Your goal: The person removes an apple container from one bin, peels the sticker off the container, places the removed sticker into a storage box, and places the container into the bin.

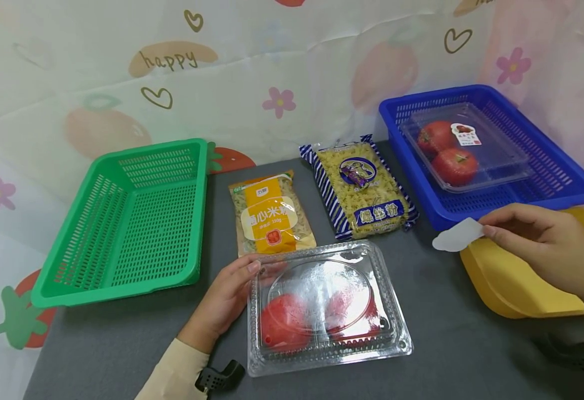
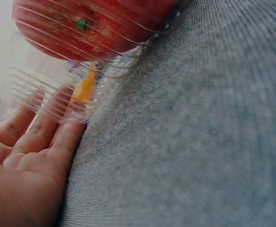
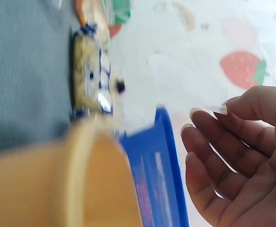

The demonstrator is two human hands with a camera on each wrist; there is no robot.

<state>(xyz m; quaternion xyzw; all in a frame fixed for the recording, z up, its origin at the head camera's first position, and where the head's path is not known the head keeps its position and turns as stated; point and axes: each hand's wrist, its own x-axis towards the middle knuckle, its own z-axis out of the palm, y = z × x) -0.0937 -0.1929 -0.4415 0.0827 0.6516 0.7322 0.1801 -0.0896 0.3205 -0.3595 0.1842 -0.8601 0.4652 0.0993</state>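
A clear plastic box [image 1: 317, 361] with two tomatoes [image 1: 284, 325] inside lies closed on the grey table at front centre. My left hand [image 1: 226, 297] grips its back left corner, thumb on the lid's edge, the other fingers [image 2: 38, 130] against the ribbed side. Off to the right, my right hand [image 1: 547, 244] pinches a small white sticker [image 1: 459, 235] between thumb and fingertips. It is held above the yellow bin [image 1: 517, 289], near the blue basket's front edge. In the right wrist view the sticker is faint against the pale backdrop.
Behind the box lie a yellow-labelled pasta bag [image 1: 274, 214] and a blue-striped pasta bag [image 1: 362, 186]. A green basket [image 1: 159, 236] stands at left. In the blue basket [image 1: 567, 189] sits another clear box [image 1: 502, 158] with tomatoes and a label [image 1: 465, 135].
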